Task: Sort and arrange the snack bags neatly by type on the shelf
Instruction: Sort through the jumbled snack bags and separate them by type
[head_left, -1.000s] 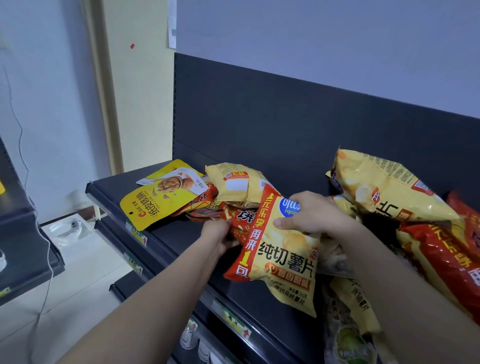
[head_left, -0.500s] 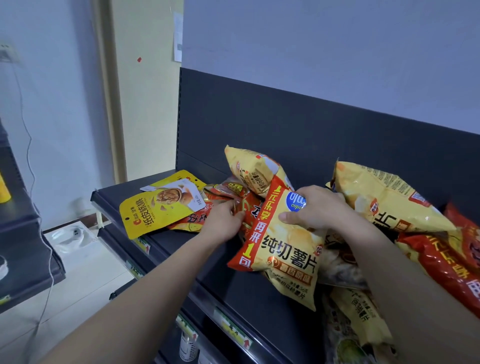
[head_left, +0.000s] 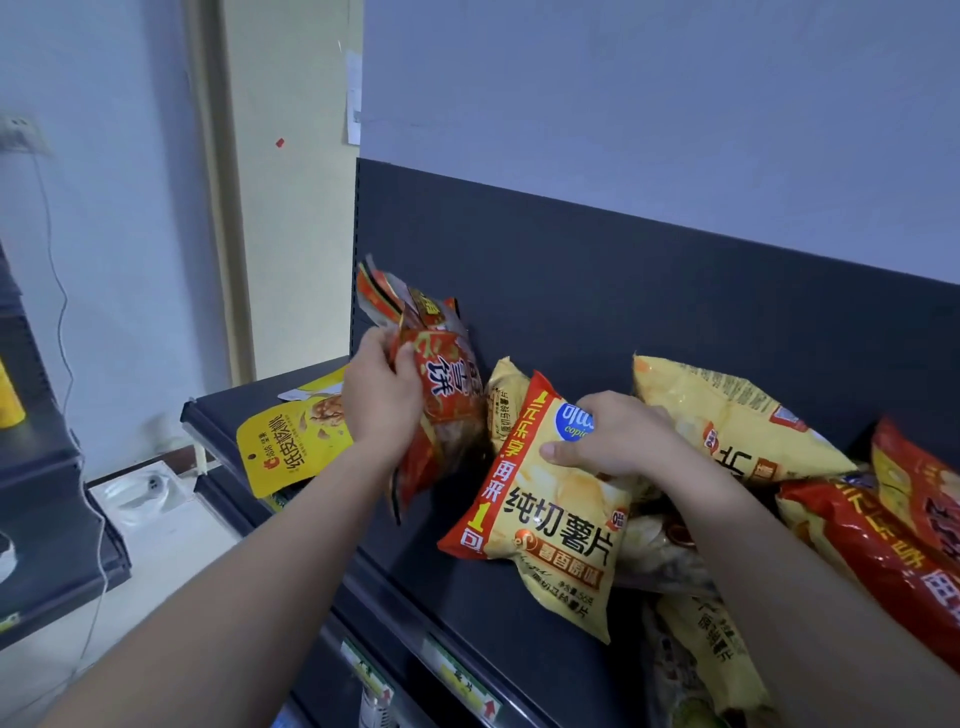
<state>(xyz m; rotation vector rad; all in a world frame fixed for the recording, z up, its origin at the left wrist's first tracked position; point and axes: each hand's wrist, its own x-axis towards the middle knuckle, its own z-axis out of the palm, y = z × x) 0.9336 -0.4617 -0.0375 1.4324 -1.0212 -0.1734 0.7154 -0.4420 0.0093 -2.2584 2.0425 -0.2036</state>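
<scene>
Left hand (head_left: 382, 400) is gripping red snack bags (head_left: 441, 395) upright near the shelf's (head_left: 467, 587) back-left; right hand (head_left: 618, 436) is pinching the yellow chip bag (head_left: 550, 525) mid-shelf.

A single head-worn wide-angle view looks forward and down, close over the shelf (head_left: 426, 597), whose back panel (head_left: 623, 291) rises toward 1 o'clock.

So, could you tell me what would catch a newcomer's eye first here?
The left hand grips a bunch of red snack bags, held up before the dark back panel. The right hand holds a yellow chip bag mid-shelf, beside a jumbled pile of yellow and red bags at the right.
</scene>
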